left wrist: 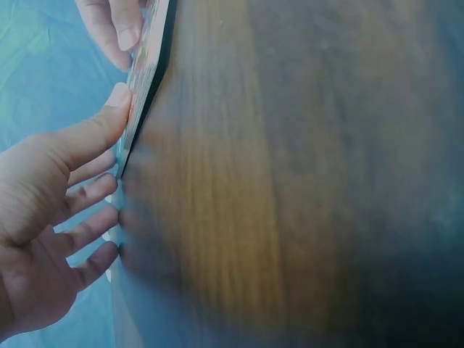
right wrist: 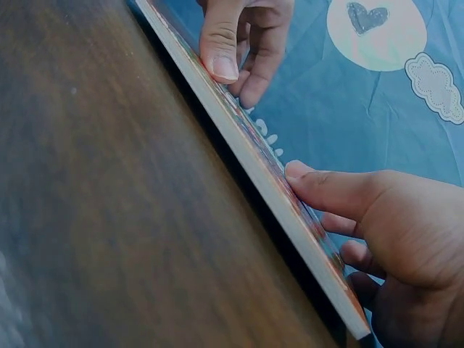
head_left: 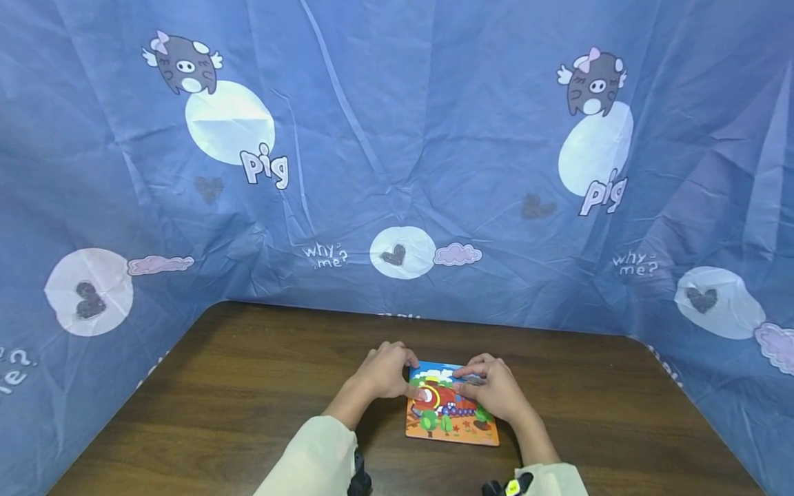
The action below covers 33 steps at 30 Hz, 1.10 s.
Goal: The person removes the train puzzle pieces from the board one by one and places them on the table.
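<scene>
A square picture board (head_left: 455, 432), which looks like a jigsaw puzzle, lies on the brown table. It shows a red train on orange ground with green trees and blue sky. At its left side is my left hand (head_left: 386, 372), its thumb resting on the picture and its other fingers spread by the upper left corner. My right hand (head_left: 498, 391) covers the upper right part, with thumb and fingers touching the surface. In the right wrist view the board's pale edge (right wrist: 246, 152) is seen side-on, the right thumb on its face. What lies beneath the right palm is hidden.
Wood-grain table (head_left: 248, 386) surrounds the board on all sides. A blue cloth (head_left: 422, 124) printed with pigs, hearts and clouds hangs behind and at both sides of the table. Dark wrist devices (head_left: 360, 475) sit at both pale sleeves.
</scene>
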{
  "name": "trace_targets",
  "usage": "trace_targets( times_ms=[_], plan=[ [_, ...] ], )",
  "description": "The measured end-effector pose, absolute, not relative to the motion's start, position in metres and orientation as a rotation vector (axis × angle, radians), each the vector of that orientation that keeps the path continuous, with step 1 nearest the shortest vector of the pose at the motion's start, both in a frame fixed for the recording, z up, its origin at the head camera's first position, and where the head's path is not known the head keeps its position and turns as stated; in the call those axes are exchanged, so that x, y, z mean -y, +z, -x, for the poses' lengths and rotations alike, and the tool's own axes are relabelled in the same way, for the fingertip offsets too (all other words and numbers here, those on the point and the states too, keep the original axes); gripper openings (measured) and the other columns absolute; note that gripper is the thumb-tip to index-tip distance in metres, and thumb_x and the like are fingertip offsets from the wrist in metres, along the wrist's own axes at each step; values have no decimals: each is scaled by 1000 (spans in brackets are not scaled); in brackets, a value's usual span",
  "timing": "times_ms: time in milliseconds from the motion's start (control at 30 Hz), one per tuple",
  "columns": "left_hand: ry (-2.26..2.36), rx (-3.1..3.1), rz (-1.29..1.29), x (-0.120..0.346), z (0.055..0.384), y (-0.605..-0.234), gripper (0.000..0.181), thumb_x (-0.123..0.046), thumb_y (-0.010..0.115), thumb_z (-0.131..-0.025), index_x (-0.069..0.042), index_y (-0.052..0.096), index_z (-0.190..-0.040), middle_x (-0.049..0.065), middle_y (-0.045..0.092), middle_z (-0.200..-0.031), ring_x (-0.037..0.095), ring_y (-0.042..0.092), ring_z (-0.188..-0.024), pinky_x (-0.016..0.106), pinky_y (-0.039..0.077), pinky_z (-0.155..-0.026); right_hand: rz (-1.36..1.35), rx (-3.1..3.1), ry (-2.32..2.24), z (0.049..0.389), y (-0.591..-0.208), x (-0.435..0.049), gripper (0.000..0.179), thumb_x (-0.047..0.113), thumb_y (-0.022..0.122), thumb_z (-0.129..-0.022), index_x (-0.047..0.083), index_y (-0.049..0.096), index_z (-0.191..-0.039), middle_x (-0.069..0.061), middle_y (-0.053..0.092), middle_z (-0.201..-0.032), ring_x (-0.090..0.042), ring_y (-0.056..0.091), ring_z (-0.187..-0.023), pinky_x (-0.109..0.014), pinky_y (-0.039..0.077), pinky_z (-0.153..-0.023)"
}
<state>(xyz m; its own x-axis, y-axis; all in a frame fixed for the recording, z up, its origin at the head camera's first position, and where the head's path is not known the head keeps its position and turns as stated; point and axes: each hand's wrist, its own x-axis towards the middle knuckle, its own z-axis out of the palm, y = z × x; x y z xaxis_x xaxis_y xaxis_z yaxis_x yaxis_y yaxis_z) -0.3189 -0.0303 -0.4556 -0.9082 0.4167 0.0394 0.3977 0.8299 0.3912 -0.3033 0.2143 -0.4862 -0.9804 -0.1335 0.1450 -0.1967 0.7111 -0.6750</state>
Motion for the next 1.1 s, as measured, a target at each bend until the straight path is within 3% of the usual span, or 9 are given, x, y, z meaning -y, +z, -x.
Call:
trace_targets(
  times_ms=[567, 1100],
  plan=[
    [748, -2961, -655, 28, 319, -457, 47, -45, 92, -73, -14, 74, -104, -1, 63, -106, 25, 52, -104, 44, 40, -90, -325, 2829, 1143, 302, -486, -214, 14, 19, 85, -85, 31, 82, -93, 6, 61, -107, -20, 46, -106, -49, 41, -92],
    [862, -2914, -540, 24, 321, -462, 44, -35, 93, -73, -13, 69, -102, -1, 59, -104, 25, 49, -105, 47, 38, -93, -300, 2841, 1131, 302, -488, -213, 13, 22, 83, -87, 33, 81, -93, 5, 61, -112, -22, 46, -111, -52, 40, -96]
  ],
)
